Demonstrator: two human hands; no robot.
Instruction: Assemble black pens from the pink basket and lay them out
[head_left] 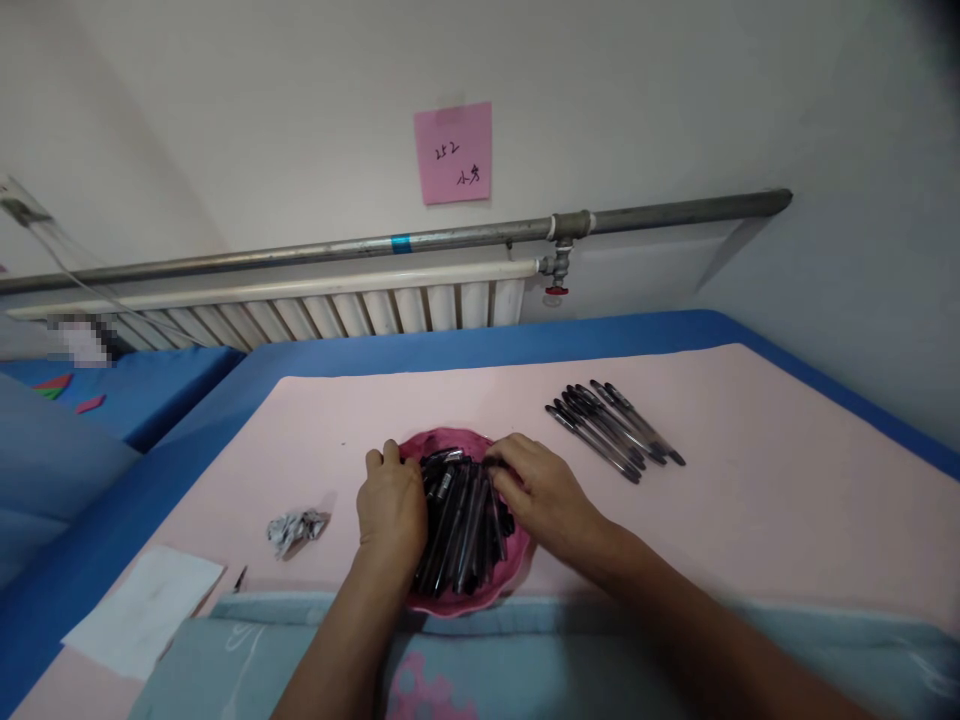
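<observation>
A pink scalloped bowl sits near the front edge of the table, filled with many black pens. My left hand is closed at the bowl's left rim, its fingertips partly hidden behind the hand. Over the right side of the bowl, my right hand has its thumb and fingers pinched together at the upper end of a pen among the others. To the right lies a loose group of clear-barrelled pens with black caps, side by side and slanted on the pink table cover.
Left of the bowl are a crumpled grey wad, a white sheet and a small dark object. A blue-green patterned cloth covers the front edge. Behind the table stand a radiator and a metal pipe.
</observation>
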